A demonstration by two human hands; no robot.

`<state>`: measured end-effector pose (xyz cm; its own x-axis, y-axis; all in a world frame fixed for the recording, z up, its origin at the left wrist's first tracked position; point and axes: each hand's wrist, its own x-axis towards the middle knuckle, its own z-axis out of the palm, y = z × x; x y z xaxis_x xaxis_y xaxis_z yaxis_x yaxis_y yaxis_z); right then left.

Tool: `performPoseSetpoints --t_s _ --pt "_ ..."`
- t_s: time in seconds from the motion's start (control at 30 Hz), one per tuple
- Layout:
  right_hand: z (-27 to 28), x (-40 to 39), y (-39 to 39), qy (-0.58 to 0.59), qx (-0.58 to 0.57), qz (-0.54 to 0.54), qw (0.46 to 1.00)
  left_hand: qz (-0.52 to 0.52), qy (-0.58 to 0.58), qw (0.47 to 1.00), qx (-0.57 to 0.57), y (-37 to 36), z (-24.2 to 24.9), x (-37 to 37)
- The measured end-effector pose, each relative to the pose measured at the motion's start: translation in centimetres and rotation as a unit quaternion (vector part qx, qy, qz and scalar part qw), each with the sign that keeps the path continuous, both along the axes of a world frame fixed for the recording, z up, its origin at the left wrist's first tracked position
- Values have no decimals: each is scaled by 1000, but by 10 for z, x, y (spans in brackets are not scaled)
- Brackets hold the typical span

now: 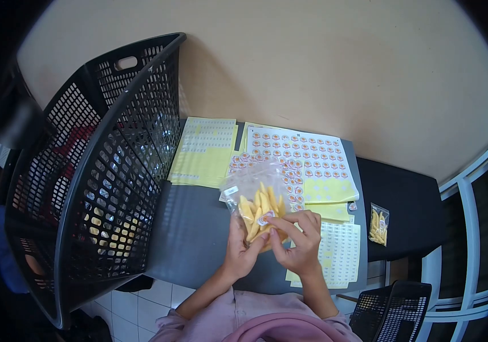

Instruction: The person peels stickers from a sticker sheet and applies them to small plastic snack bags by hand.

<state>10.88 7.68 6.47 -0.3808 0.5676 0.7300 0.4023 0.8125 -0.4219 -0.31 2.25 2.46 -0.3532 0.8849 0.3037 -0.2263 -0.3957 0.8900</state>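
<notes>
A clear plastic bag (pixel 263 196) of yellow, finger-shaped pieces is held above the grey table. My left hand (pixel 241 251) grips its lower left side, with the thumb on the front. On the front of the bag, a round sticker (pixel 265 218) lies under the fingertips of my right hand (pixel 300 242), whose thumb and index finger press near it. A small white label (pixel 230 191) shows at the bag's upper left. Behind the bag lie sheets of round red-and-white stickers (pixel 298 151).
A tall black basket (pixel 118 137) stands at the left with packets inside. Yellow label sheets (pixel 207 149) lie at the table's back left, others (pixel 338 256) at the right. Another filled bag (pixel 378 225) rests on a black surface (pixel 403 199). A black crate (pixel 395 310) is low right.
</notes>
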Motion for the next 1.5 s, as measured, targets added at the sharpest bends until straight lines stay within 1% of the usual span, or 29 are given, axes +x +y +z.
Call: performPoseSetpoints --t_s 0.03,0.07,0.13,0.17,0.23,0.37,0.4,0.47,0.53,0.67,0.77,0.83,1.0,1.07,1.2,1.27,1.33,1.37,1.4,1.43,1.47,1.5 --pt "2 3 3 -22 4 16 1000 -13 41 999 -4 -1 4 -3" --pt "5 5 5 -45 8 33 998 -13 40 999 -5 -2 4 -5" --pt "9 7 7 -55 23 41 997 -75 32 996 -29 -3 6 -8" --pt "11 8 8 -64 38 49 996 -75 32 996 -28 -3 8 -8" --pt "14 10 10 -70 33 60 995 -91 24 993 -67 -4 11 -7" --pt "19 12 14 -65 21 71 995 -108 46 990 -74 -6 10 -10" --pt "19 14 14 -65 21 72 995 -118 30 989 -82 -7 11 -10" --pt "17 16 14 -16 34 30 999 -126 15 988 -90 -8 11 -11" --pt "16 16 13 -18 54 45 997 -146 -34 983 -102 -9 10 -13" --pt "12 14 8 -39 84 69 993 -156 -19 982 -105 -11 13 -14" --pt "9 16 8 -48 100 54 992 -165 -30 979 -117 -14 18 -15" --pt "7 17 8 -50 101 56 992 -171 -6 980 -99 -14 18 -16" --pt "1 24 8 -71 103 58 990 -184 -9 978 -101 -15 19 -16" --pt "0 28 8 -111 95 64 987 -190 -10 976 -106 -15 18 -17" --pt "1 34 4 -149 91 65 982 -195 -15 975 -106 -13 12 -16" --pt "3 38 -1 -187 52 70 978 -191 -18 976 -104 -10 11 -15" --pt "0 44 -4 -206 58 65 975 -227 -84 965 -99 -6 9 -14" --pt "-2 46 -6 -224 63 61 971 -228 -85 965 -98 -3 10 -12" --pt "-4 49 -9 -226 64 61 970 -221 -54 967 -117 1 11 -10" --pt "-6 51 -11 -216 65 36 974 -214 -22 967 -137 4 11 -7" --pt "-7 53 -13 -205 66 9 976 -216 -22 967 -136 7 11 -3" --pt "-8 55 -14 -206 65 6 976 -209 -31 968 -135 9 11 2"
